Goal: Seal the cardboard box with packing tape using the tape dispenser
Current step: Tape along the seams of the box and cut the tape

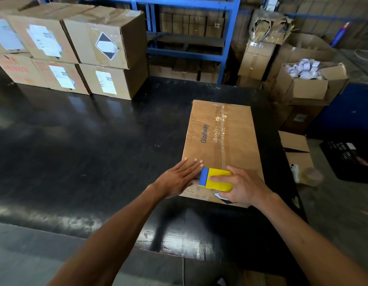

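A long brown cardboard box [236, 141] printed "Glodway" lies on the black table [86, 141], right of centre. Clear tape [221, 129] runs along its top seam from the far end toward me. My right hand [245, 188] grips a yellow tape dispenser with a blue front edge [216, 179], held over the near end of the box top. My left hand [179, 178] lies flat with fingers spread on the box's near left corner, fingertips beside the dispenser's blue edge.
Several taped, labelled cartons [76, 50] are stacked at the table's back left. Blue shelving [189, 50] stands behind. Right of the table sit an open box of tape rolls [307, 79], more boxes and a black crate [348, 157] on the floor.
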A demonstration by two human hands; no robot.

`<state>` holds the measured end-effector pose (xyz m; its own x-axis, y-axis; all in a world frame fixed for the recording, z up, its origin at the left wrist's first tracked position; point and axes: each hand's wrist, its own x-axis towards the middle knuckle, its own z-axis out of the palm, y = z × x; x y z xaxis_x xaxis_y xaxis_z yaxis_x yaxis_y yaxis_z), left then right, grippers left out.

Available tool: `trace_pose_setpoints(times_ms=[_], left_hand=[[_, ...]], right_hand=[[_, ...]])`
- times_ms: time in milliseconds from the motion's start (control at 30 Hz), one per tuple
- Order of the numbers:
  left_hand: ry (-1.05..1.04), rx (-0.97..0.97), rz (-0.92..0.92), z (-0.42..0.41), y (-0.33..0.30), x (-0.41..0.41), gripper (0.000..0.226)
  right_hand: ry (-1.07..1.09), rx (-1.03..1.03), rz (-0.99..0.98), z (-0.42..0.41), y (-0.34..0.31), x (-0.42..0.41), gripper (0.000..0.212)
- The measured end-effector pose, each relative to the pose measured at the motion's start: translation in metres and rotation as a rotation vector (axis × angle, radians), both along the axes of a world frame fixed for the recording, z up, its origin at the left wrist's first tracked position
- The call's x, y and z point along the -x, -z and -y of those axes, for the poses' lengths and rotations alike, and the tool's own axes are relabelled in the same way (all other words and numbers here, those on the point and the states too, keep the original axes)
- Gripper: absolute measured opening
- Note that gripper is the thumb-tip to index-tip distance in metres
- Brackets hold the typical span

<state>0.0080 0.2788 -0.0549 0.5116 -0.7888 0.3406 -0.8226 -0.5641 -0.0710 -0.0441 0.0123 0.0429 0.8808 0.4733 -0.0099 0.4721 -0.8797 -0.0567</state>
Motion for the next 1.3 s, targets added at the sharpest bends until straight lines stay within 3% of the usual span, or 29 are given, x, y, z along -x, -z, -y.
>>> trace_pose_setpoints(times_ms=[167, 433, 533, 667, 967, 1133, 1300], left_hand=[[-0.021, -0.006, -0.146, -0.006, 0.017, -0.011, 0.059], [-0.037, 0.033, -0.174, -0.007, 0.019, -0.012, 0.060], [-0.062, 0.035, -0.189, -0.006, 0.020, -0.013, 0.061], [-0.065, 0.011, -0.160, -0.006, 0.021, -0.014, 0.063], [-0.008, -0.131, 0.039, 0.023, 0.001, -0.006, 0.064], [0.110, -0.146, 0.034, 0.091, -0.003, -0.013, 0.066], [0.070, -0.179, 0.007, 0.104, 0.009, -0.015, 0.063]], right_hand=[[-0.038, -0.011, 0.037, -0.001, 0.004, 0.002, 0.050], [-0.163, -0.067, 0.124, 0.008, -0.005, 0.013, 0.041], [-0.142, -0.065, 0.135, 0.050, -0.010, 0.018, 0.040], [-0.114, -0.036, 0.113, 0.107, -0.015, 0.027, 0.050], [-0.118, -0.091, 0.149, 0.108, -0.017, 0.024, 0.043], [-0.126, -0.132, 0.171, 0.109, -0.016, 0.023, 0.043], [-0.129, -0.119, 0.159, 0.113, -0.007, 0.020, 0.043]])
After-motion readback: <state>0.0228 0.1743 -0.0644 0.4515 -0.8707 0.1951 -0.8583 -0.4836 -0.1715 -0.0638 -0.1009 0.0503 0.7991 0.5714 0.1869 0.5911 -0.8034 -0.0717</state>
